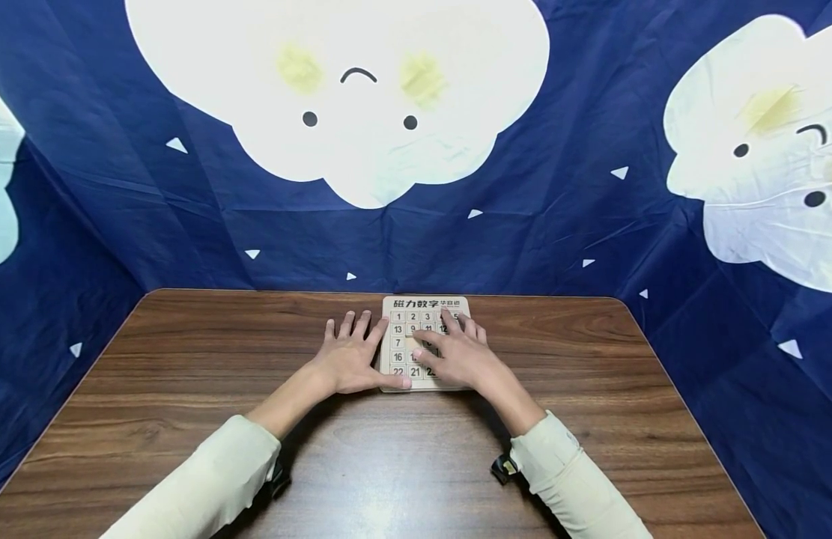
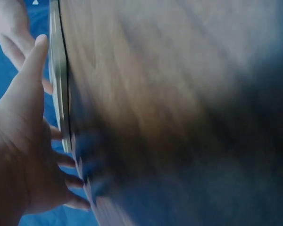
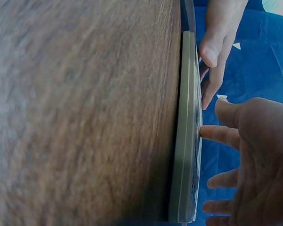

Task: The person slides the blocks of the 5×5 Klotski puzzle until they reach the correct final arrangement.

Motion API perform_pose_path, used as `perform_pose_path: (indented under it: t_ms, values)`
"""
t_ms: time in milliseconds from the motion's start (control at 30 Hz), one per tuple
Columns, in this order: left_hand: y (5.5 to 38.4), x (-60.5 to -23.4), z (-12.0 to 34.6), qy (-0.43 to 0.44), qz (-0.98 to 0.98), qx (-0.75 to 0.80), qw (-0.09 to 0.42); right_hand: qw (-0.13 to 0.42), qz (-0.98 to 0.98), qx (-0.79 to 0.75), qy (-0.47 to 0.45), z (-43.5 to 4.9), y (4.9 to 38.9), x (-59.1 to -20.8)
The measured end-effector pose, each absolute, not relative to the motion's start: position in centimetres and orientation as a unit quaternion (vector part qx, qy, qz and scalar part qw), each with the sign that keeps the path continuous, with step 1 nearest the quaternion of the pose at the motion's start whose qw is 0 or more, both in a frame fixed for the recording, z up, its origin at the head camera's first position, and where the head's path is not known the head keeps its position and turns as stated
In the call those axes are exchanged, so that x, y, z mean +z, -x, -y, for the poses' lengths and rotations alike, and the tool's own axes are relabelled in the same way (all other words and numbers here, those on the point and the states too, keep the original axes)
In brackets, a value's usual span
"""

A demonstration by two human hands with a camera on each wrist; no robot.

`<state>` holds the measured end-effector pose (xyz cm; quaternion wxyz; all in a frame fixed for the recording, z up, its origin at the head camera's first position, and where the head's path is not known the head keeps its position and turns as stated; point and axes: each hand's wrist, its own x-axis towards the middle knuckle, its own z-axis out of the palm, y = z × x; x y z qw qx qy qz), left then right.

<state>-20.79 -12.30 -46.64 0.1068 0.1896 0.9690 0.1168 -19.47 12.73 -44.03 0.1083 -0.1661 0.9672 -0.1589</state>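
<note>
A pale wooden number slide puzzle lies flat near the table's far edge, with dark numbered tiles and Chinese lettering along its top. Spread along the puzzle's left side is my left hand, its thumb on the bottom left rim and its index fingertip by the upper left edge. My right hand hovers over the right half and hides several tiles. Its index fingertip touches the tiles near number 9, beside a bare gap in the tile field. In the right wrist view, that index finger reaches the puzzle's face while the other fingers stand apart from it.
The brown wood-grain table extends to both sides and toward me. Behind it hangs a dark blue cloth with white clouds and small triangles. A small black device sits at the right cuff.
</note>
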Motion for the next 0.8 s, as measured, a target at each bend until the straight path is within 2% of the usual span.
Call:
perform_pose_path:
  t_ms: [800]
  values:
    - [19.6, -47.9, 9.7, -0.109, -0.978, 0.133, 0.116, 0.107, -0.966, -0.163, 0.172, -12.8, 19.3, -43.8]
